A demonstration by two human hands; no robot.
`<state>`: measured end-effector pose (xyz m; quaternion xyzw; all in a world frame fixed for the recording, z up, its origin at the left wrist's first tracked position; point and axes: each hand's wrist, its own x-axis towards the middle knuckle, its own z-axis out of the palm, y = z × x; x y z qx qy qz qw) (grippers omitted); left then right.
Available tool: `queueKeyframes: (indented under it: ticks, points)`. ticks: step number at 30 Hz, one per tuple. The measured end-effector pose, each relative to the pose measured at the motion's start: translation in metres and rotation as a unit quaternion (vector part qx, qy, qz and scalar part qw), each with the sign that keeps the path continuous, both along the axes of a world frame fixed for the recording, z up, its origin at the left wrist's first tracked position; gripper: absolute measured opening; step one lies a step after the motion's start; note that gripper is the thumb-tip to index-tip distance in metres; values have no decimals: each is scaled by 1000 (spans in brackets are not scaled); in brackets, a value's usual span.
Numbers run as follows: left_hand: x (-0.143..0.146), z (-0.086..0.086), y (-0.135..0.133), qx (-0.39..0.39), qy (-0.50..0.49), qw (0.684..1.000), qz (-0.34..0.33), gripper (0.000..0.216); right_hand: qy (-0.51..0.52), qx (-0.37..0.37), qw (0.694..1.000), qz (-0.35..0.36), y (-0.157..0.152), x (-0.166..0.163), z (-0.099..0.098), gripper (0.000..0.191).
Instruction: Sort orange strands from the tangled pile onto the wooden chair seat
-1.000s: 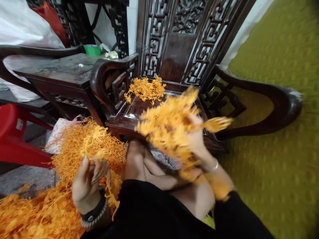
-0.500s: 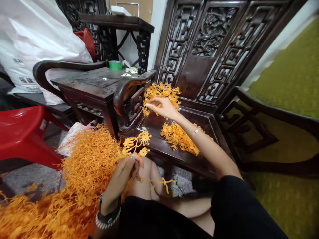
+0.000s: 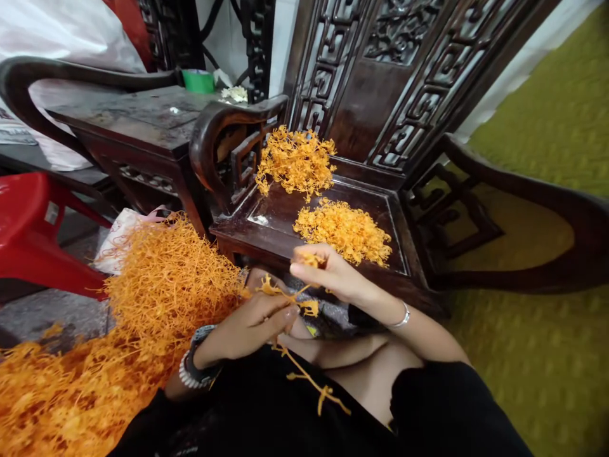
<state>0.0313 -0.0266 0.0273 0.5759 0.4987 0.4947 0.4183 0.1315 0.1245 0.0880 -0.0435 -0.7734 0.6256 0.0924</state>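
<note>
Both grips pinched on one orange strand (image 3: 292, 298), right hand (image 3: 333, 276) back from chair seat (image 3: 280, 212), meeting left hand (image 3: 254, 320)

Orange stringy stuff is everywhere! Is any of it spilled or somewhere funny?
Most sits in heaps: two piles on the dark wooden chair seat and a big heap on the floor to the left. One strand dangles loose from the left hand across the black-clad lap, away from any pile. The right hand pinches a small bit.

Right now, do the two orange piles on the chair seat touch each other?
Apart. The head view shows a strip of dark chair seat between the rear pile and the front pile, though loose strands nearly bridge it.
</note>
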Motion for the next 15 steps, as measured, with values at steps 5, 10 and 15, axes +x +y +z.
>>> queueKeyframes:
  ticks: [5,10,15]
  points:
    - [30,-16,5,-30,-78,996,-10,46,119,93,976,-159,-8,40,-10,55]
    - [49,-15,2,-40,-82,989,-114,44,300,313,855,-284,-19,70,-18,45]
    - [53,3,2,2,-83,984,-157,43,383,298,775,-406,-26,83,-7,55]
